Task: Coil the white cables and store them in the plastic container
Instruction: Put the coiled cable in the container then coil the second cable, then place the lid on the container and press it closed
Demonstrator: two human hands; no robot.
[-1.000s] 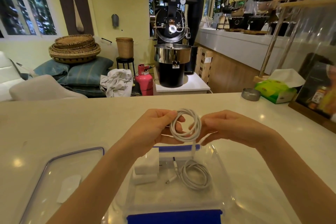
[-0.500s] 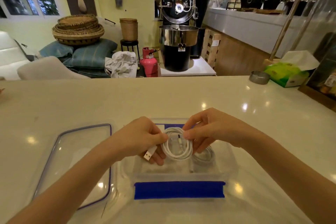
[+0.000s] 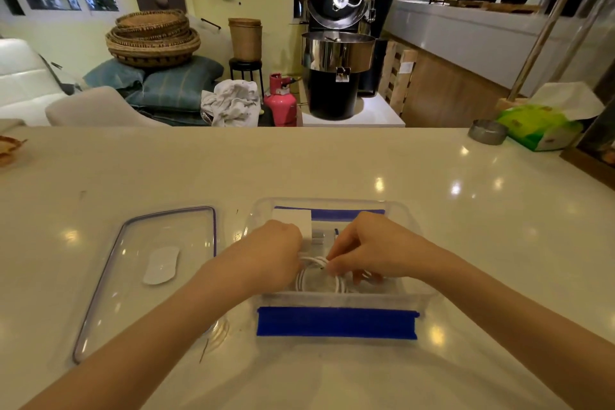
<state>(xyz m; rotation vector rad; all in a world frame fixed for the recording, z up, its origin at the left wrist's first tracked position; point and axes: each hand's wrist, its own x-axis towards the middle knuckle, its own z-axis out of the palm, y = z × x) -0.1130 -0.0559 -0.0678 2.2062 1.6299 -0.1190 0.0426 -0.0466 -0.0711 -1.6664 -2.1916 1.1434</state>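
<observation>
A clear plastic container with blue tape on its near and far walls sits on the white counter in front of me. Both my hands are down inside it. My left hand and my right hand pinch a coiled white cable from either side, low in the container. A white charger block lies at the container's far left. My right hand hides whatever lies beneath it.
The container's clear lid with a purple rim lies flat to the left. At the counter's far right stand a small metal dish and a green tissue box. A brown object sits at the far left edge.
The coil went from held above the container down into it, with both hands following. My view tilted down and nearer to the container.
</observation>
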